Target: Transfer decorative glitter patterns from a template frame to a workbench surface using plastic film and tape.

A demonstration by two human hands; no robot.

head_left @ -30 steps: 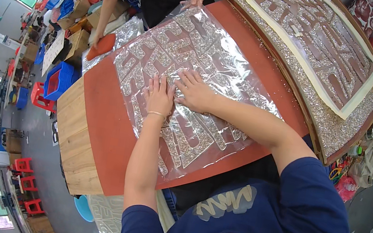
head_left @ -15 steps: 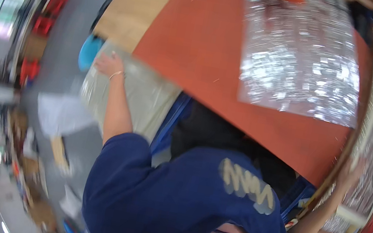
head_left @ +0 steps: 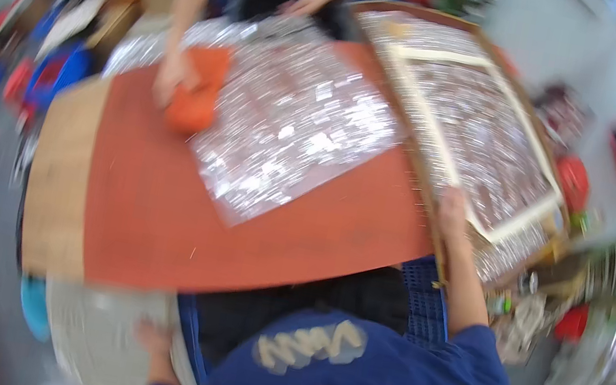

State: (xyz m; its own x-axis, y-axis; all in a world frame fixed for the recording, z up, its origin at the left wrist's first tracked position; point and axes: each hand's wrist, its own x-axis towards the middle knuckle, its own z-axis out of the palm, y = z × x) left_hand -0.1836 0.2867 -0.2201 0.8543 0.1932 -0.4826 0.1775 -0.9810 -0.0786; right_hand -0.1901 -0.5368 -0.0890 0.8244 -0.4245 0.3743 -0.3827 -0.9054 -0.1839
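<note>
"Where was the right hand?"

"The right hand (head_left: 453,208) was at the side of the shallow tray (head_left: 418,154), just beside the cream-bordered panel (head_left: 479,132). The panel lay in the tray on a bed of glittering chips, stretching away beyond that hand and to its right, with its near corner just to the right of the wrist."

"And the left hand?"

"The left hand (head_left: 153,337) was low and well apart from the other, at the pale plastic sheeting (head_left: 102,333), most of which spread to that hand's left."

"Was either one gripping?"

"Motion blur smeared both, so I couldn't tell whether the fingers were spread, pressed together or pinching an edge."

"What lay around them?"

"Beyond the left hand and leftward of the right was the red board (head_left: 246,260). On it, farther from both hands, a clear patterned sheet (head_left: 295,124) threw back bright glare."

"Anyone else?"

"Yes, a co-worker's hand (head_left: 173,78), across the board from the left hand, was on an orange piece (head_left: 197,95) at the sheet's left edge."
</note>
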